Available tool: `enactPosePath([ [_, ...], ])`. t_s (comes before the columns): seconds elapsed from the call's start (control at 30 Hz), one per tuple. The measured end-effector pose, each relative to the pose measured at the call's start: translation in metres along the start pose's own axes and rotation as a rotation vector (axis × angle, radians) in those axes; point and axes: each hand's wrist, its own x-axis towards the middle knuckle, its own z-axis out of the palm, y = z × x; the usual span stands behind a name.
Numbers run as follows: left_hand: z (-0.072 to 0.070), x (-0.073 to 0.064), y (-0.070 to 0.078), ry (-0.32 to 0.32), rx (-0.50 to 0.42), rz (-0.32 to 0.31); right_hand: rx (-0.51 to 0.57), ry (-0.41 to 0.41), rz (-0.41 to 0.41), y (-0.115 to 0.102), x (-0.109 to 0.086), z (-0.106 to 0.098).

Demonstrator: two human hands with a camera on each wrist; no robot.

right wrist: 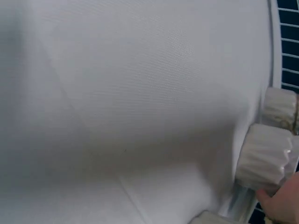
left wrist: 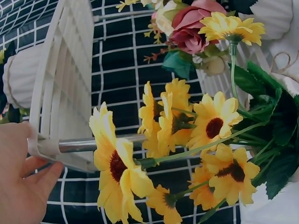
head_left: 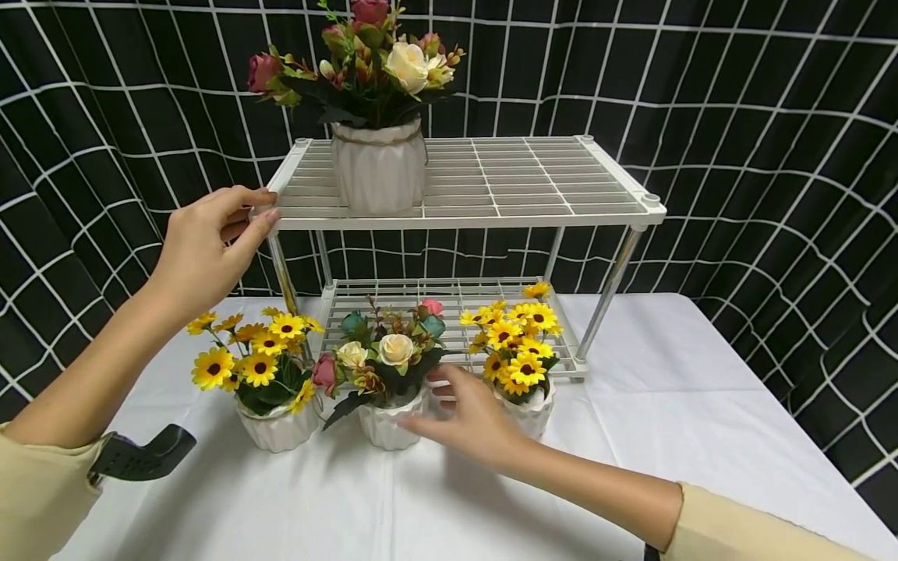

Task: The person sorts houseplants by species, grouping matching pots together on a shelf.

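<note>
My left hand (head_left: 206,241) holds the front left corner of a white two-tier wire rack (head_left: 491,222), fingertips on top and thumb at the edge; the left wrist view shows the same hand (left wrist: 23,177) at that corner. Below it stands a potted yellow sunflower plant (head_left: 277,427). My right hand (head_left: 480,421) is at the right side of the middle white flowerpot (head_left: 389,425) of mixed roses, thumb across the front, fingers behind. In the right wrist view, this hand (right wrist: 282,200) is at the pot (right wrist: 264,154), partly cut off by the frame.
A larger white pot of roses (head_left: 379,167) stands on the upper tier, left of its middle. Another sunflower pot (head_left: 532,413) stands just right of my right hand, partly behind it. The lower tier (head_left: 456,312) lies behind the flowers. A white cloth (head_left: 673,405) covers the table; black gridded curtain (head_left: 737,195) surrounds it.
</note>
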Motion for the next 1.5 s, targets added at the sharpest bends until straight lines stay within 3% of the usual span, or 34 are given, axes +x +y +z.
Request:
enactPosePath([
  [0.23,0.001,0.000,0.000,0.002,-0.016,-0.003,0.072,0.012,0.047,0.004,0.006,0.014],
  [0.5,0.002,0.000,0.000,0.012,-0.019,0.006,0.129,0.015,-0.043,0.009,0.018,0.027],
  [0.77,0.002,0.001,0.000,0.011,-0.020,0.007,0.172,0.039,-0.072,0.012,0.025,0.036],
  [1.07,0.004,0.001,0.001,0.008,-0.025,0.004,0.133,0.094,-0.019,0.009,0.027,0.033],
  [1.2,0.003,0.001,0.001,0.014,-0.017,0.008,0.135,0.066,-0.024,0.005,0.029,0.027],
  [1.4,0.002,0.000,-0.001,0.013,-0.010,0.003,0.062,0.018,-0.099,-0.002,0.031,0.018],
  [1.5,0.001,0.000,-0.001,0.010,-0.008,0.001,0.025,-0.015,-0.092,-0.008,0.030,0.014],
])
